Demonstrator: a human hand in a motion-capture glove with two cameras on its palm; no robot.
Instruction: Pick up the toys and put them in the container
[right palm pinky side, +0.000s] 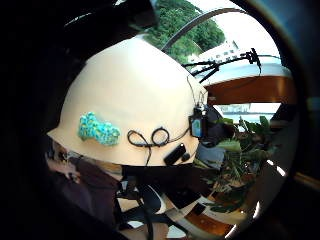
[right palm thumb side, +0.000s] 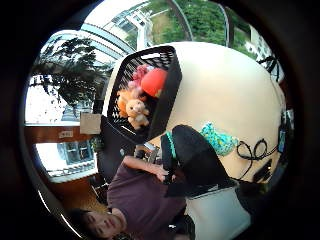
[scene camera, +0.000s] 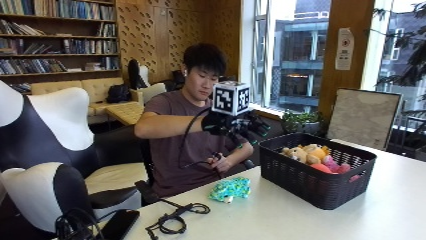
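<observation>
A teal knitted toy (scene camera: 230, 189) lies on the white table (scene camera: 379, 210), left of a black plastic basket (scene camera: 313, 176). In the basket sit a cream-and-orange plush (scene camera: 303, 152) and a pink toy (scene camera: 331, 164). My gloved right hand (scene camera: 229, 124) hangs in the air above the table, higher than the basket rim and between the teal toy and the basket. Its fingers look relaxed and hold nothing. Both palm views look down on the teal toy (right palm pinky side: 98, 129) (right palm thumb side: 220, 140). The thumb side view also takes in the basket (right palm thumb side: 167, 95) with a red toy (right palm thumb side: 154, 81) inside.
A looped black cable (scene camera: 174, 220) and a dark phone (scene camera: 120, 224) lie near the table's left front edge. The person's bare left hand (scene camera: 216, 161) holds a small item at the table edge. Black-and-white chairs (scene camera: 46, 150) stand to the left.
</observation>
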